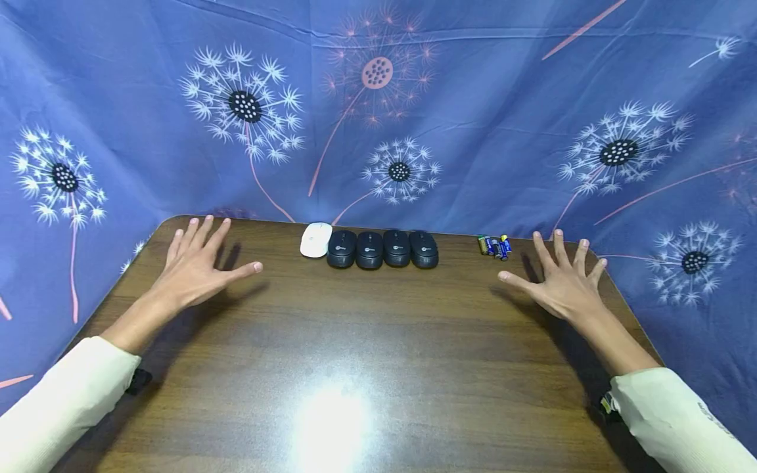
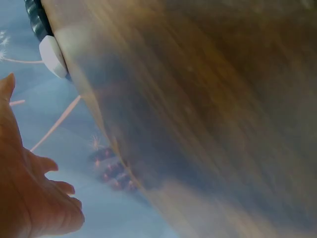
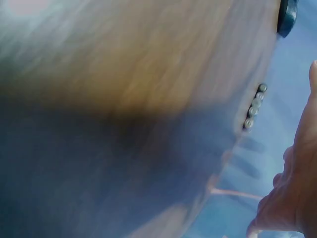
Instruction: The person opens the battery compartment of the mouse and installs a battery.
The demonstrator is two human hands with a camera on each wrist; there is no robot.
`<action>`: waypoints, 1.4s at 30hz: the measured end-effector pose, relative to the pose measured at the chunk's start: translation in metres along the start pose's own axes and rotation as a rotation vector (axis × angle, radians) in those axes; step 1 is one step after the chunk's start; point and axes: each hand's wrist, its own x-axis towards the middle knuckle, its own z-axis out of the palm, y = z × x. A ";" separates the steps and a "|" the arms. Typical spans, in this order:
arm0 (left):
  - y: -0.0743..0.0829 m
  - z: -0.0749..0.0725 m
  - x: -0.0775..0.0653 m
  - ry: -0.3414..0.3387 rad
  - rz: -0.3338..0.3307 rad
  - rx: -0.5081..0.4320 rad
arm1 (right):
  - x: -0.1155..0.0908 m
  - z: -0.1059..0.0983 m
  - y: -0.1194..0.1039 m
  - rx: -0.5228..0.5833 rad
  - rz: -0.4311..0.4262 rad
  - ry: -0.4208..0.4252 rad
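Observation:
In the head view my left hand (image 1: 192, 269) spreads its fingers over the table's far left part, holding nothing. My right hand (image 1: 564, 282) is likewise spread at the far right, just below a small group of batteries (image 1: 495, 246). Along the far edge stands a row of computer mice: a white mouse (image 1: 316, 240) at its left end, then several black mice (image 1: 369, 250) side by side. The left wrist view shows the white mouse (image 2: 53, 56) beyond my thumb. The batteries (image 3: 255, 106) line the table edge in the right wrist view, apart from my right hand (image 3: 292, 188).
The brown wooden table (image 1: 378, 315) has rounded far corners and a bright glare spot near its front. Behind it and along its sides hangs a blue cloth (image 1: 473, 98) with a dandelion print, close against the far edge.

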 end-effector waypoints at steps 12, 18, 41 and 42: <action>0.012 -0.002 0.002 -0.006 0.076 -0.045 | 0.012 0.005 -0.051 0.001 -0.121 -0.016; 0.017 -0.004 0.004 -0.022 0.092 -0.068 | 0.018 0.010 -0.074 -0.005 -0.146 -0.041; 0.035 0.007 0.004 0.024 0.257 0.006 | 0.032 0.026 -0.150 0.011 -0.249 -0.078; 0.035 0.008 0.004 0.024 0.262 0.005 | 0.032 0.026 -0.153 0.016 -0.253 -0.081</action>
